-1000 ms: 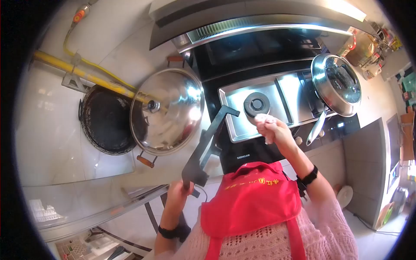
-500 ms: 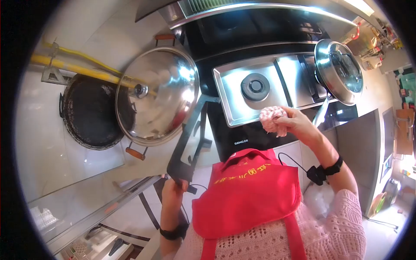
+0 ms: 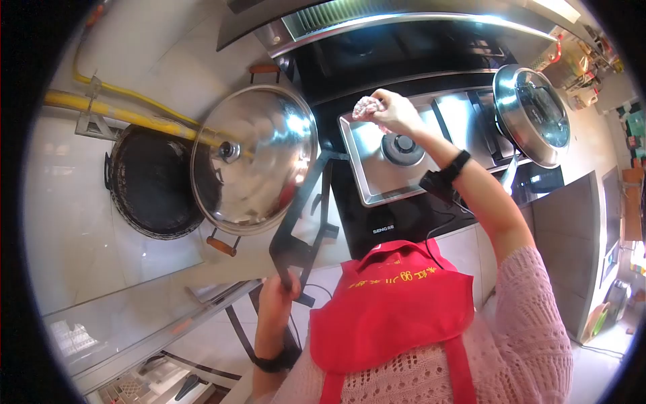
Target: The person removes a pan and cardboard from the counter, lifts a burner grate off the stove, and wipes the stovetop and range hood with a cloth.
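My right hand (image 3: 398, 113) grips a crumpled pink-and-white cleaning cloth (image 3: 367, 108) above the far left part of the steel burner tray (image 3: 369, 190). Just below that hand sits the round burner (image 3: 404, 148), partly covered by it. Down at the lower left, my left hand (image 3: 279, 291) is closed around one end of a dark pan support (image 3: 289, 236). The support is tilted, its far end close to the tray's left edge. Between the left hand and the wall, a large wok with a shiny steel lid (image 3: 262, 168) rests on the counter.
A black round pan (image 3: 155, 185) lies at the left under a yellow gas pipe (image 3: 128, 116). A lidded pan (image 3: 531, 114) stands on the right burner. The range hood (image 3: 390, 17) overhangs the back. An open drawer (image 3: 161, 377) is at lower left.
My right hand has carried the cloth from the tray's front right edge to its far left part. My left hand still holds the pan support in nearly the same place.
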Action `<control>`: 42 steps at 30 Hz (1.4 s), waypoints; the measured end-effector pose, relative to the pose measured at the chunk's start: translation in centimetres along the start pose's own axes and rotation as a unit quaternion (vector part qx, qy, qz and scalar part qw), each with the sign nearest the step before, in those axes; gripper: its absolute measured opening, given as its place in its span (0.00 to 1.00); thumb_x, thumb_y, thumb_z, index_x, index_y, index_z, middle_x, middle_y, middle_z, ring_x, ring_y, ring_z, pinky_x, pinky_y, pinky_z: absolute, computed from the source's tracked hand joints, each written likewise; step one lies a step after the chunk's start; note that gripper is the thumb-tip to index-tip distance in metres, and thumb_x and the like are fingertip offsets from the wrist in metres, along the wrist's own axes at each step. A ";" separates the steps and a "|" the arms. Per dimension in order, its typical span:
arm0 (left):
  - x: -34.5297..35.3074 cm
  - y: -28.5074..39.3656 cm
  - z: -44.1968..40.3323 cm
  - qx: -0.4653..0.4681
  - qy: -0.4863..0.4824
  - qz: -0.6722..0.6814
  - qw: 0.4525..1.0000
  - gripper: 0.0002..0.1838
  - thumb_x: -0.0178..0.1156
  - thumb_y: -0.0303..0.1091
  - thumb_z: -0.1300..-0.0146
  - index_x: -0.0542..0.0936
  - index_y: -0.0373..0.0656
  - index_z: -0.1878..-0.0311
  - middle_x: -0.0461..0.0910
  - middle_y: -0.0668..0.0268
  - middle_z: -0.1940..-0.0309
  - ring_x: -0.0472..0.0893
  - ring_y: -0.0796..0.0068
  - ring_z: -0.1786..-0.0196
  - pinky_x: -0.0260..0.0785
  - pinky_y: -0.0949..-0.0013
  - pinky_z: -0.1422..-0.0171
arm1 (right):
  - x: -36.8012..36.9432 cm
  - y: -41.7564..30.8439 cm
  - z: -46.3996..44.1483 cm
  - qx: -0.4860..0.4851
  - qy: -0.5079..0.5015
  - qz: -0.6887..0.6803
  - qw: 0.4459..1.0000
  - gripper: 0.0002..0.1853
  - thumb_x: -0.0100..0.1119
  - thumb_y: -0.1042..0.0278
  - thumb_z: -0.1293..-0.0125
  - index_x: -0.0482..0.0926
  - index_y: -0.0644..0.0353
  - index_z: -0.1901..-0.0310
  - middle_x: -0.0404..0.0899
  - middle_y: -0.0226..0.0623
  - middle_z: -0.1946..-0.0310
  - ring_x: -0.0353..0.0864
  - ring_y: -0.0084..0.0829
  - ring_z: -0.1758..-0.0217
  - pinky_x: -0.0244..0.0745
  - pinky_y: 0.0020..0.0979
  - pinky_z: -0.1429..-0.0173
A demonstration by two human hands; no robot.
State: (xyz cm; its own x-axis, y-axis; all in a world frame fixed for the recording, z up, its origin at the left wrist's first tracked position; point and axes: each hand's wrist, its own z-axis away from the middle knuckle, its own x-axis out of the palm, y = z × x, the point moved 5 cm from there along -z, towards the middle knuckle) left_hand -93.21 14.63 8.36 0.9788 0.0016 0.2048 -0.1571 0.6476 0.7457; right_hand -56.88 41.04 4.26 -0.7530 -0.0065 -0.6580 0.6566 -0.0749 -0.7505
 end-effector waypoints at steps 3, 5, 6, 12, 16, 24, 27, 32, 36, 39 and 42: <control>-0.2 0.0 0.3 0.030 -0.012 -0.057 0.998 0.20 0.39 0.40 0.28 0.71 0.40 0.73 0.67 0.70 0.79 0.65 0.79 0.73 0.55 0.74 0.67 | 5.0 2.0 -2.6 -0.068 -0.025 0.146 0.987 0.22 0.67 0.54 0.44 0.80 0.55 0.50 0.76 0.48 0.54 0.80 0.49 0.54 0.76 0.41 0.48; -0.3 -0.7 0.2 0.046 -0.005 -0.065 0.997 0.20 0.40 0.40 0.28 0.72 0.40 0.73 0.68 0.70 0.78 0.65 0.80 0.72 0.54 0.74 0.67 | 6.4 1.9 -2.8 -0.109 -0.086 0.231 0.963 0.18 0.63 0.60 0.41 0.80 0.53 0.48 0.73 0.48 0.51 0.79 0.49 0.53 0.75 0.42 0.45; 0.9 0.4 0.8 0.052 0.032 -0.077 0.995 0.20 0.40 0.40 0.28 0.72 0.40 0.73 0.68 0.70 0.79 0.65 0.80 0.73 0.54 0.74 0.67 | 7.9 4.4 -3.7 -0.065 -0.075 0.078 0.992 0.18 0.60 0.64 0.39 0.80 0.49 0.46 0.75 0.48 0.54 0.79 0.48 0.52 0.75 0.41 0.45; 1.3 0.3 1.1 0.034 0.035 -0.146 0.988 0.21 0.40 0.40 0.29 0.71 0.40 0.77 0.67 0.70 0.81 0.64 0.80 0.74 0.54 0.74 0.68 | 13.7 7.5 -6.1 -0.142 -0.091 0.051 0.984 0.14 0.55 0.61 0.34 0.78 0.59 0.53 0.77 0.47 0.64 0.80 0.40 0.67 0.76 0.35 0.65; 2.2 0.4 1.3 0.018 0.066 -0.067 0.995 0.22 0.41 0.40 0.30 0.70 0.40 0.79 0.67 0.70 0.81 0.64 0.80 0.75 0.53 0.74 0.69 | 18.6 11.1 -8.6 -0.255 -0.067 -0.052 0.963 0.16 0.52 0.56 0.31 0.77 0.63 0.58 0.77 0.46 0.69 0.79 0.36 0.76 0.73 0.31 0.78; 2.4 0.8 1.3 0.034 0.063 -0.140 0.988 0.21 0.43 0.41 0.31 0.70 0.41 0.79 0.66 0.70 0.82 0.64 0.80 0.76 0.53 0.73 0.69 | 14.0 6.4 3.7 -0.154 -0.101 0.171 0.968 0.04 0.60 0.70 0.53 0.77 0.55 0.82 0.77 0.41 0.68 0.82 0.43 0.68 0.77 0.39 0.63; 2.7 1.3 1.6 0.034 0.068 -0.168 0.983 0.21 0.43 0.40 0.31 0.70 0.41 0.80 0.66 0.70 0.82 0.64 0.80 0.76 0.53 0.73 0.69 | 12.9 5.3 9.4 -0.038 -0.189 0.132 0.972 0.02 0.61 0.74 0.50 0.82 0.56 0.76 0.80 0.39 0.73 0.85 0.38 0.67 0.79 0.39 0.60; 2.5 1.7 1.5 0.054 0.049 -0.218 0.973 0.20 0.43 0.38 0.32 0.69 0.41 0.80 0.66 0.70 0.82 0.64 0.80 0.76 0.53 0.73 0.69 | 14.7 6.7 9.4 -0.039 -0.212 0.138 0.967 0.01 0.61 0.73 0.47 0.80 0.58 0.74 0.78 0.39 0.74 0.84 0.38 0.67 0.79 0.37 0.60; 1.9 0.6 1.3 0.050 0.055 -0.151 0.986 0.20 0.42 0.38 0.32 0.69 0.41 0.80 0.67 0.71 0.82 0.64 0.80 0.76 0.54 0.73 0.69 | 15.3 5.9 3.7 -0.119 -0.047 0.177 0.976 0.10 0.59 0.73 0.44 0.76 0.55 0.59 0.78 0.41 0.71 0.83 0.38 0.68 0.78 0.37 0.65; 2.3 0.7 1.5 0.059 0.062 -0.178 0.980 0.20 0.42 0.37 0.32 0.70 0.41 0.79 0.67 0.71 0.82 0.65 0.80 0.76 0.55 0.73 0.69 | 15.4 5.3 -1.3 -0.111 0.082 0.248 0.959 0.13 0.57 0.70 0.40 0.73 0.54 0.53 0.77 0.45 0.66 0.83 0.42 0.66 0.78 0.39 0.65; 2.1 -0.1 1.8 0.023 0.083 -0.128 0.988 0.19 0.43 0.37 0.32 0.71 0.40 0.78 0.69 0.70 0.82 0.67 0.80 0.75 0.56 0.74 0.68 | 14.3 5.3 -4.8 0.036 0.022 0.115 0.992 0.19 0.54 0.68 0.35 0.72 0.51 0.42 0.73 0.54 0.50 0.79 0.49 0.49 0.73 0.47 0.44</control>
State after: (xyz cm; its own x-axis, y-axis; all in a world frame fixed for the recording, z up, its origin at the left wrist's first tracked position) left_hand -91.38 13.17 9.88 0.9947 -0.0304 -0.0978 0.0961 0.6075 0.7885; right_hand -63.95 45.29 -9.40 -0.5804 0.0108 -0.8143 0.8044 -0.1484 -0.5753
